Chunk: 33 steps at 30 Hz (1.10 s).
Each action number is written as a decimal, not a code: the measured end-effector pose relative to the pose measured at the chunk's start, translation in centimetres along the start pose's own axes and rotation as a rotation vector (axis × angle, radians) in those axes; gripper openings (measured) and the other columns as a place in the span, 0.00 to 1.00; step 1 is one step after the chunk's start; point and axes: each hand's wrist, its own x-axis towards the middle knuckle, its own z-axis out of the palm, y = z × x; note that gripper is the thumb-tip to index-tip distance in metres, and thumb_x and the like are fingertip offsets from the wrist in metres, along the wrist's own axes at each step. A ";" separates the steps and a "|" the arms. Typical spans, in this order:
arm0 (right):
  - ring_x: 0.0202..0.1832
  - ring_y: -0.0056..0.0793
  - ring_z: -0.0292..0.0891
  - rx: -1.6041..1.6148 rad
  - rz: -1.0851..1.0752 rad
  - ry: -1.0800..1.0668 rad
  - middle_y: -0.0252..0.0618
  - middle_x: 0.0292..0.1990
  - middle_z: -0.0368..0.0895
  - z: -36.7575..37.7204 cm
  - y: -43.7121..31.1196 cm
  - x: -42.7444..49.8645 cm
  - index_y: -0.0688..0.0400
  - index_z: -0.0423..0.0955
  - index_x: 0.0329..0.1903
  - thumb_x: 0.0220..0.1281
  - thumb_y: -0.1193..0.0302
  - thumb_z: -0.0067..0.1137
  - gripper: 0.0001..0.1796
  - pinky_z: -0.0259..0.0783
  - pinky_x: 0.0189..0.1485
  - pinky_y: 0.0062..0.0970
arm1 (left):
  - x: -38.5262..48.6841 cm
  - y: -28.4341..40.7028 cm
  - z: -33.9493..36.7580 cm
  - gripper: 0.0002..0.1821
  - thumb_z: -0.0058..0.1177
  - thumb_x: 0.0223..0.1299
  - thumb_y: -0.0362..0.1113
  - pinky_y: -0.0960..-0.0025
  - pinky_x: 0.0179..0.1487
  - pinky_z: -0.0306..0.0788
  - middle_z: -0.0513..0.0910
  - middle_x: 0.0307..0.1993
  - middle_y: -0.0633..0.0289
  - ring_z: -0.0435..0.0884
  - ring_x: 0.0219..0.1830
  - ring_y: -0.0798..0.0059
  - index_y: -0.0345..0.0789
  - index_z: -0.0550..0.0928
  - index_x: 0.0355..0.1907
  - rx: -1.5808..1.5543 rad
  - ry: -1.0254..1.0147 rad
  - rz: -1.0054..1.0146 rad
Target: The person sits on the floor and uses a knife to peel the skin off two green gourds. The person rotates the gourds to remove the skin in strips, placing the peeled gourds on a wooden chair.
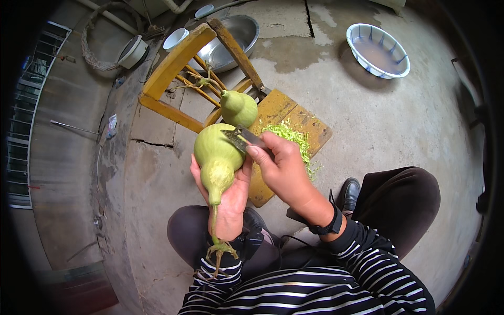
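My left hand point(232, 197) cradles a pale green bottle gourd point(218, 145) from beneath, its stem and dried vine hanging over my wrist. A peeler or small scraper point(242, 139) is pinched in my right hand point(281, 169), its dark blade against or just over the gourd's wide end; contact is not certain. Beyond it a second bottle gourd point(239, 108) rests on the seat of a yellow wooden chair point(319, 134), with its vine reaching through the backrest. Green peel shavings point(289, 136) lie heaped on the seat, partly behind my right hand.
A large metal basin point(250, 33) stands behind the chair's backrest point(165, 78). On the concrete floor at upper right is a plastic basin point(378, 51) of cloudy water. A white bucket point(134, 53) and coiled rope point(88, 51) are at upper left.
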 end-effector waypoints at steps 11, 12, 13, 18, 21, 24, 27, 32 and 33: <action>0.31 0.53 0.79 -0.317 -0.282 0.005 0.49 0.32 0.77 1.0 -1.9 -1.3 0.65 0.75 0.42 0.62 0.78 0.66 0.10 0.75 0.32 0.44 | 0.2 0.5 -1.6 0.32 0.42 0.77 0.64 0.56 0.61 0.77 0.83 0.53 0.59 0.81 0.55 0.61 0.37 0.80 0.59 0.111 0.040 0.045; 0.31 0.54 0.79 -0.375 -0.243 0.031 0.49 0.32 0.77 0.9 -2.0 -1.3 0.64 0.75 0.43 0.62 0.78 0.65 0.10 0.74 0.32 0.44 | -0.1 0.4 -1.6 0.33 0.41 0.77 0.65 0.57 0.61 0.77 0.83 0.54 0.58 0.81 0.55 0.61 0.37 0.79 0.59 0.122 0.017 0.042; 0.31 0.53 0.80 -0.387 -0.242 0.015 0.48 0.32 0.77 0.9 -2.0 -1.3 0.63 0.74 0.41 0.62 0.77 0.65 0.08 0.75 0.32 0.45 | -0.4 0.3 -1.6 0.33 0.41 0.77 0.65 0.57 0.62 0.76 0.83 0.54 0.58 0.81 0.56 0.61 0.37 0.79 0.60 0.114 -0.086 0.022; 0.31 0.52 0.80 -0.309 -0.287 0.006 0.47 0.32 0.76 1.0 -1.7 -1.2 0.60 0.71 0.35 0.62 0.75 0.64 0.08 0.76 0.32 0.46 | -0.9 0.3 -0.9 0.38 0.36 0.77 0.69 0.56 0.67 0.71 0.80 0.58 0.56 0.79 0.59 0.61 0.35 0.77 0.63 0.231 -0.029 0.077; 0.29 0.52 0.78 -0.334 -0.303 0.081 0.46 0.31 0.76 1.0 -1.1 -0.9 0.62 0.74 0.39 0.61 0.79 0.66 0.08 0.73 0.29 0.44 | -1.2 0.1 -0.6 0.38 0.35 0.78 0.69 0.56 0.68 0.71 0.80 0.59 0.56 0.78 0.60 0.62 0.35 0.77 0.63 0.243 -0.074 0.079; 0.29 0.52 0.78 -0.305 -0.297 0.022 0.46 0.30 0.75 1.0 -0.7 -0.9 0.62 0.72 0.36 0.60 0.80 0.66 0.09 0.73 0.29 0.43 | -1.6 0.0 -0.7 0.37 0.36 0.78 0.68 0.57 0.68 0.71 0.81 0.58 0.56 0.79 0.59 0.62 0.35 0.77 0.63 0.210 -0.066 0.086; 0.30 0.51 0.79 -0.289 -0.302 -0.009 0.46 0.30 0.74 1.1 -0.5 -0.9 0.59 0.71 0.34 0.62 0.75 0.65 0.09 0.75 0.30 0.45 | -1.2 0.3 -1.0 0.36 0.38 0.79 0.67 0.57 0.68 0.72 0.81 0.57 0.56 0.80 0.59 0.62 0.35 0.77 0.63 0.169 -0.109 0.066; 0.30 0.51 0.79 -0.299 -0.300 0.033 0.46 0.30 0.74 1.4 -0.5 -0.9 0.59 0.71 0.35 0.62 0.74 0.65 0.09 0.75 0.30 0.45 | -0.3 0.7 -1.8 0.35 0.42 0.77 0.66 0.56 0.67 0.73 0.82 0.57 0.56 0.80 0.59 0.62 0.35 0.78 0.62 0.127 -0.073 0.049; 0.30 0.51 0.79 -0.273 -0.316 0.014 0.46 0.30 0.74 1.4 -0.5 -0.9 0.59 0.71 0.34 0.62 0.74 0.65 0.09 0.75 0.30 0.45 | -0.2 0.8 -1.8 0.35 0.42 0.77 0.66 0.56 0.66 0.74 0.82 0.57 0.56 0.80 0.59 0.62 0.35 0.78 0.62 0.120 -0.069 0.046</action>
